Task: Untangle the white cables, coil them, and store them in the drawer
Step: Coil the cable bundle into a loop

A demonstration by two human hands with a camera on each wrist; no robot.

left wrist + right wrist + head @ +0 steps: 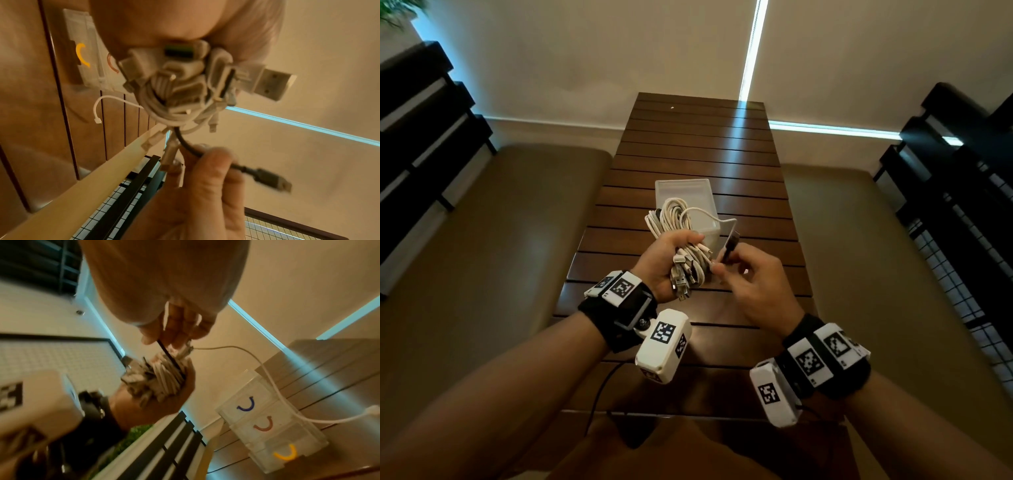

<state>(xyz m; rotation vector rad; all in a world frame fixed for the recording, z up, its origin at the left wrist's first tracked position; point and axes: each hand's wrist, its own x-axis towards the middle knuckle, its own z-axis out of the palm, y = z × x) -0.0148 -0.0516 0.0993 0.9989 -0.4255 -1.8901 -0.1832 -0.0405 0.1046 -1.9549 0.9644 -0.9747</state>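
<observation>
We see the left hand [667, 265] wrapped around a thick tangled bundle of white cables [678, 236], fingers curled tight on it, with silver and white plug ends sticking out below the palm. The bundle is held in the air just on our side of the small translucent plastic drawer unit [685, 195], which stands on the dark slatted wooden surface [698, 144]. From the right wrist view, that unit [273, 431] shows three stacked drawers with blue, brown and yellow curved handles, all closed.

The right hand [753, 284], just right of the bundle and nearer to us than the drawer unit, pinches a thin black cable with a dark plug [731, 247] between thumb and fingertips; the black cable runs back into the white bundle. One loose white strand [709, 214] arcs out of the bundle across the front of the drawer unit.
</observation>
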